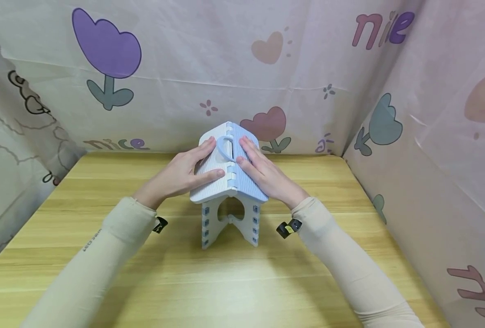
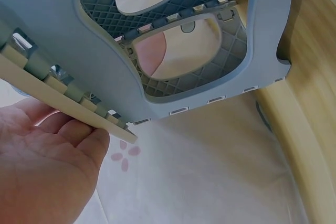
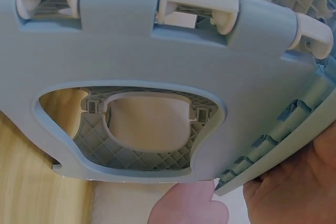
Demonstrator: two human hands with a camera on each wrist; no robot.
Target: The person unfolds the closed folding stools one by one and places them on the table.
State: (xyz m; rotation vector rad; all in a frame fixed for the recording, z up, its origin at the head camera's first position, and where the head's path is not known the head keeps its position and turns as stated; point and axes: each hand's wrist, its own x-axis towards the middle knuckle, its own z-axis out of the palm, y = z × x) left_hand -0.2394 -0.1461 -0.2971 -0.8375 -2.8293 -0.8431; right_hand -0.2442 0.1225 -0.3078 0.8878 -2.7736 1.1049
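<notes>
A folding step stool [image 1: 211,190] in white and light blue stands on its legs, its hinged top bent into a roof-like peak. My left hand [image 1: 181,169] rests on the white half, thumb and fingers spread. On the blue half [image 1: 248,182] lies my right hand [image 1: 273,177], fingers stretched toward the ridge. A small blue handle loop [image 1: 221,149] sits at the ridge between both hands. From below, the left wrist view shows the left hand [image 2: 52,166] against the top panel's outer face. In the right wrist view, a leg panel [image 3: 131,59] has a large rounded opening.
The stool stands on a wood-grain table [image 1: 234,282]. Behind it hangs a patterned cloth [image 1: 185,59] with flowers and lettering, close to the table's back edge. More cloth [image 1: 439,150] hangs along the right side. Black straps [image 1: 288,228] show beneath the sleeved wrists.
</notes>
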